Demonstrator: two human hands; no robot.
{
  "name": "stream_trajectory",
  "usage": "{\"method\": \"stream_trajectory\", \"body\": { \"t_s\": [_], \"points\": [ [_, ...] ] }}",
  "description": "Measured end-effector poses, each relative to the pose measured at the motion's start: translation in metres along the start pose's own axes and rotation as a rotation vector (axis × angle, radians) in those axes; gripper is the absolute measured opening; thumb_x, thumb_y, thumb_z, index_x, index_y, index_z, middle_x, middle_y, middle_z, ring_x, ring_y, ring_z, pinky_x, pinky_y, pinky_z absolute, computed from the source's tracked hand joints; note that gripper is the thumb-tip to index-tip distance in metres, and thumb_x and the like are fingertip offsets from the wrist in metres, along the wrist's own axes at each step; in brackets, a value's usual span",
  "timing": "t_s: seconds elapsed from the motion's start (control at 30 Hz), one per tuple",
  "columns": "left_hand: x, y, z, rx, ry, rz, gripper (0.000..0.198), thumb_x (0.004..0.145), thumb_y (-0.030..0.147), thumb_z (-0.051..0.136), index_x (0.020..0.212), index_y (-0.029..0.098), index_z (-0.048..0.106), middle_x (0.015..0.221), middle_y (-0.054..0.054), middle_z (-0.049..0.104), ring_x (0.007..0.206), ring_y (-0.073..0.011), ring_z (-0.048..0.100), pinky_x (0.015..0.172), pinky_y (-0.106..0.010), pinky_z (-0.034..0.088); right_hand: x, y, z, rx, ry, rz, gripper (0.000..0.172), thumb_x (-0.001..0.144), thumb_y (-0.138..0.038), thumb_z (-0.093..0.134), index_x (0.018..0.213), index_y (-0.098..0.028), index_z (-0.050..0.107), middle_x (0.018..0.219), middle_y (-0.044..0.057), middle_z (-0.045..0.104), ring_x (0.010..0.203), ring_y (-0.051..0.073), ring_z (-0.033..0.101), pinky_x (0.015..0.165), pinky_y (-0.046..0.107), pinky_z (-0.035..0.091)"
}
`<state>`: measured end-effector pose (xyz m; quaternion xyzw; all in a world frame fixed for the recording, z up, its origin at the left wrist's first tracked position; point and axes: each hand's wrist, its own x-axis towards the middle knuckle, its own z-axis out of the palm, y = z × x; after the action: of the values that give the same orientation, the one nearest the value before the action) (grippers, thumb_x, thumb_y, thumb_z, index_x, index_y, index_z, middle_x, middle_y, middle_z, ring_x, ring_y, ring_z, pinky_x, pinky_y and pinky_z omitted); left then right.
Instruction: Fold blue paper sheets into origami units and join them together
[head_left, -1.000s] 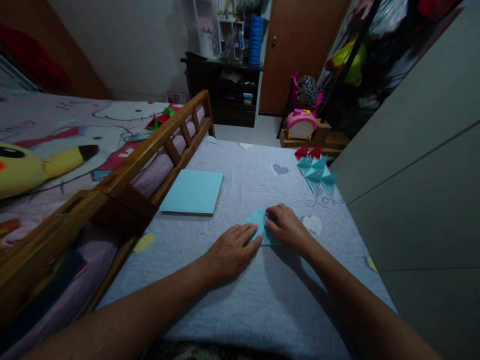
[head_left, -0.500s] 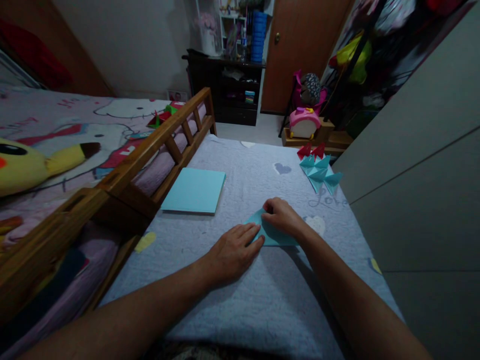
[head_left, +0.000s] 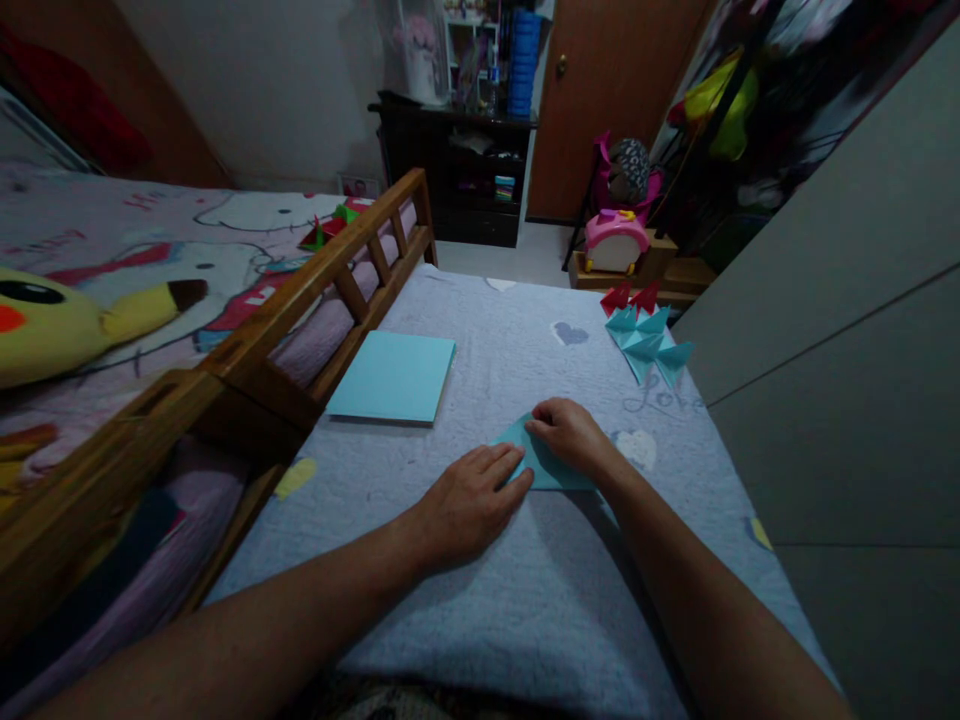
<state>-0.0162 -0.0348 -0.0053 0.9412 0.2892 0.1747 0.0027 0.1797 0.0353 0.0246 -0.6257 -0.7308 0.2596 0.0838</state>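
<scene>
To the right of the paper stack [head_left: 394, 378] and nearer the person, a light-blue folded sheet [head_left: 559, 472] lies on the heart-patterned cloth [head_left: 570, 610]. The left hand [head_left: 476, 497] is spread flat over the sheet's left part, fingers pressing down. Over the last second the right hand [head_left: 568, 432] has shifted up to the sheet's far tip, baring more of its right side, while the left has hardly moved. That suggests the handling is now centred on that tip, with the left as a steadying weight. The right thumb and fingers bunch there; whether they pinch or only press cannot be told. Blue paper shapes [head_left: 643, 345] and red paper shapes [head_left: 628, 298] stand well right of the stack.
</scene>
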Motion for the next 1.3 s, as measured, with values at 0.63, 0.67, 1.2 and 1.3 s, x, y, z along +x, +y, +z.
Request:
{"method": "stream_trajectory", "body": {
  "t_s": [0.63,0.67,1.2,1.3],
  "points": [
    [0.0006,0.0008,0.001,0.002,0.041,-0.009,0.028,0.102,0.022,0.045,0.122,0.014,0.063,0.13,-0.015,0.065,0.122,-0.0282,0.061,0.104,-0.044,0.05,-0.0006,0.0003,0.003,-0.038,0.041,0.001,0.02,0.089,-0.025,0.062,0.073,-0.018,0.071,0.075,0.004,0.07,0.069,0.015,0.055,0.064,0.027,0.032],
    [0.0007,0.0007,0.0008,0.0,0.04,-0.007,0.028,0.102,0.022,0.045,0.122,0.014,0.063,0.13,-0.015,0.065,0.122,-0.0281,0.061,0.103,-0.044,0.05,-0.0004,0.0004,0.0033,-0.039,0.041,0.004,0.019,0.089,-0.025,0.062,0.073,-0.018,0.071,0.075,0.004,0.071,0.07,0.016,0.055,0.064,0.027,0.032],
    [0.0003,0.0001,0.0017,0.017,0.007,-0.004,0.029,0.101,0.021,0.045,0.125,0.015,0.061,0.134,-0.015,0.063,0.125,-0.027,0.059,0.109,-0.044,0.046,-0.0015,-0.0009,0.0013,-0.05,0.034,-0.006,0.02,0.089,-0.024,0.06,0.073,-0.018,0.071,0.078,0.004,0.071,0.072,0.016,0.055,0.066,0.028,0.031],
    [0.0004,0.0001,0.0007,0.017,0.015,0.005,0.029,0.101,0.022,0.044,0.124,0.015,0.062,0.133,-0.015,0.064,0.125,-0.0272,0.059,0.107,-0.044,0.047,-0.0011,0.0005,0.0018,-0.052,0.025,-0.005,0.02,0.089,-0.023,0.06,0.074,-0.017,0.07,0.078,0.004,0.071,0.072,0.016,0.055,0.065,0.028,0.031]
  ]
}}
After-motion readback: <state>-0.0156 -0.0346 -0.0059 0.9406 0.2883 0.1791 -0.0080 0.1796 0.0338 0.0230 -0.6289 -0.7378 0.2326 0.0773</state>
